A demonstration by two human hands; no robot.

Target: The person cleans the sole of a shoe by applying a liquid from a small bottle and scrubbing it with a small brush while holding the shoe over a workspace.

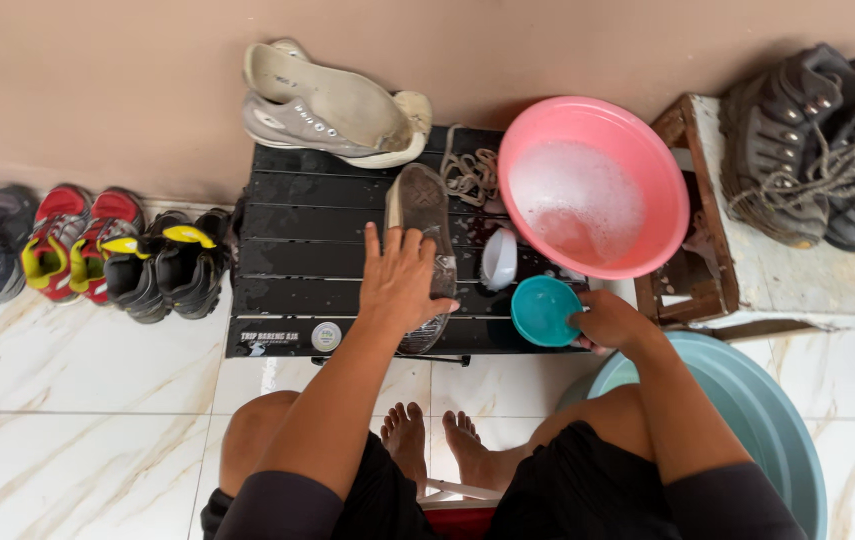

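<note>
My left hand (402,280) lies flat with fingers spread on a grey shoe (421,215) that rests sole-up on a black slatted table (297,260). My right hand (612,322) grips the rim of a small teal bowl (542,310) at the table's front right corner. A white brush (498,258) lies between the shoe and a pink basin (597,185) of soapy water. Loose laces (469,175) lie behind the shoe.
A second grey shoe with a loose insole (332,110) leans at the table's back. Several pairs of shoes (87,250) line the wall at left. Dark boots (822,150) sit on a wooden stool (737,270) at right. A large teal tub (757,420) stands by my right knee.
</note>
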